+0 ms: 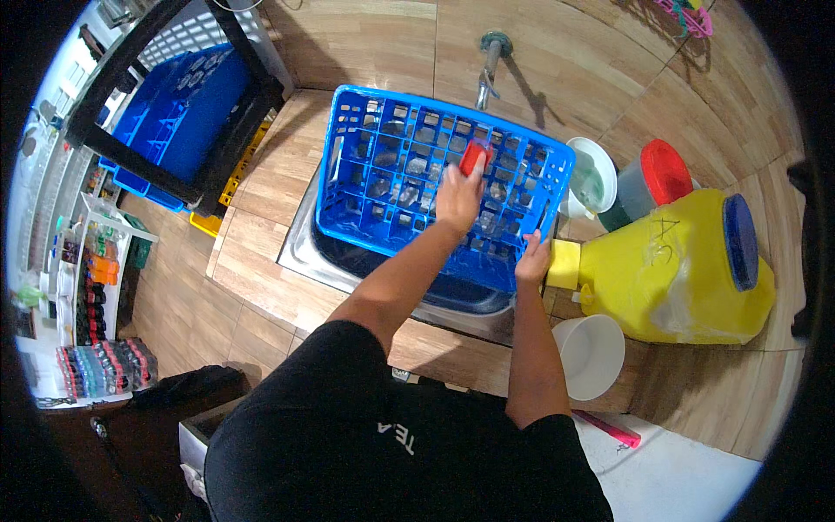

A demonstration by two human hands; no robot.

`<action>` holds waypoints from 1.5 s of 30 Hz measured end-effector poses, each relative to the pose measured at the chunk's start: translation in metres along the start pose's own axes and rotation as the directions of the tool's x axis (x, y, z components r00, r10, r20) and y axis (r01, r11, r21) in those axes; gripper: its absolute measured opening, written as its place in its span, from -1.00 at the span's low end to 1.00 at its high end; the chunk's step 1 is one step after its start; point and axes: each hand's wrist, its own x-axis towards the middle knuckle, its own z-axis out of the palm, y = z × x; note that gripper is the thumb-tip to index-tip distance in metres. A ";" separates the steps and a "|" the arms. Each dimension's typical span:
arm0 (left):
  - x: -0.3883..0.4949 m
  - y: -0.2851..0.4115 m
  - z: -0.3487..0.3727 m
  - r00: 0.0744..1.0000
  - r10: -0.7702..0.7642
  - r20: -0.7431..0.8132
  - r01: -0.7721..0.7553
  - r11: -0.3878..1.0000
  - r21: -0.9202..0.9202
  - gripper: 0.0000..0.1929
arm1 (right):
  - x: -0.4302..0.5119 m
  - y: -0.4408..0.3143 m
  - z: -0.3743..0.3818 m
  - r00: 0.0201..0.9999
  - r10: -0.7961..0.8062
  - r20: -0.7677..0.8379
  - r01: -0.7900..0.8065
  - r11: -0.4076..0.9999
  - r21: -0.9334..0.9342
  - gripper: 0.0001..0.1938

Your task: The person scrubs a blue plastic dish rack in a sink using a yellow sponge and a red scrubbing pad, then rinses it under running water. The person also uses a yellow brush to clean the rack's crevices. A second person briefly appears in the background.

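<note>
My left hand (459,196), slightly blurred, grips a small red scrubber (475,158), probably a brush. It is pressed against the inner grid of a blue plastic bottle crate (450,107). The crate lies tilted across a stainless-steel sink (352,277), and wet, foamy patches show among its square cells. At the crate's right end, my right hand (533,258) holds the rim near the corner. Beyond the far rim, a metal wall tap (484,85) points down toward the crate. No running water is visible from it.
Right of the sink are a white tub (593,163) with greenish liquid, a red-lidded container (662,173), a large yellow jug (659,274) and a white bucket (589,355). Leftward, a black-framed rack (140,169) holds blue crates (196,111). Bottled drinks (104,368) stand at far left.
</note>
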 end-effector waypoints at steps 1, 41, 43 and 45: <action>-0.021 0.001 -0.002 1.000 0.004 -0.002 -0.004 1.000 0.003 -0.44 | 0.000 0.000 -0.001 1.000 0.015 -0.001 -0.015 1.000 -0.022 -0.47; -0.071 -0.152 -0.038 0.940 0.140 0.312 -0.228 0.936 0.269 -0.28 | 0.003 -0.003 -0.008 0.998 -0.059 0.012 0.059 0.997 -0.048 -0.53; -0.072 -0.187 -0.065 0.945 0.151 0.290 -0.250 0.905 0.343 -0.29 | 0.004 -0.007 -0.009 0.997 -0.065 0.033 0.066 0.997 -0.028 -0.60; -0.077 -0.203 -0.090 0.934 0.148 0.324 -0.268 0.891 0.367 -0.30 | 0.001 -0.018 -0.010 0.999 0.023 0.041 -0.021 0.998 -0.054 -0.60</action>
